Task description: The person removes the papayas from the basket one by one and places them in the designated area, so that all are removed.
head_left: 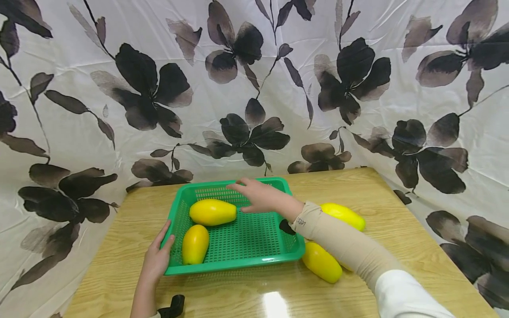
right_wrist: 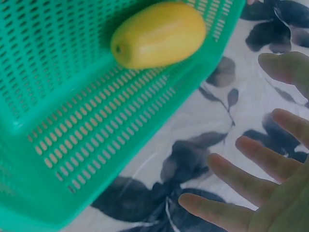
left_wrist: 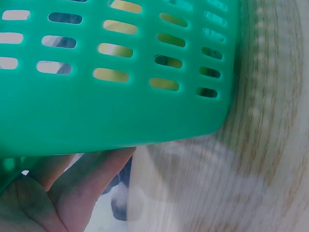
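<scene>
A green plastic basket (head_left: pixel 248 236) with slotted walls sits on the table. Inside it, one yellow papaya (head_left: pixel 212 212) lies crosswise near the back, and another papaya (head_left: pixel 195 244) is at the front left. My left hand (head_left: pixel 158 256) grips the basket's left rim, thumb on the inner side; the left wrist view shows its fingers (left_wrist: pixel 91 186) at the edge of the rim. Over the back right of the basket my right hand (head_left: pixel 260 196) hovers with spread fingers, holding nothing. In the right wrist view those fingers (right_wrist: pixel 241 179) are apart from the papaya.
Right of the basket, more papayas rest on the wooden table (head_left: pixel 238 296): one behind my forearm (head_left: pixel 343 215), one in front (head_left: pixel 322 263), partly covered by the sleeve. A floral cloth (head_left: pixel 246 88) hangs behind and along the sides.
</scene>
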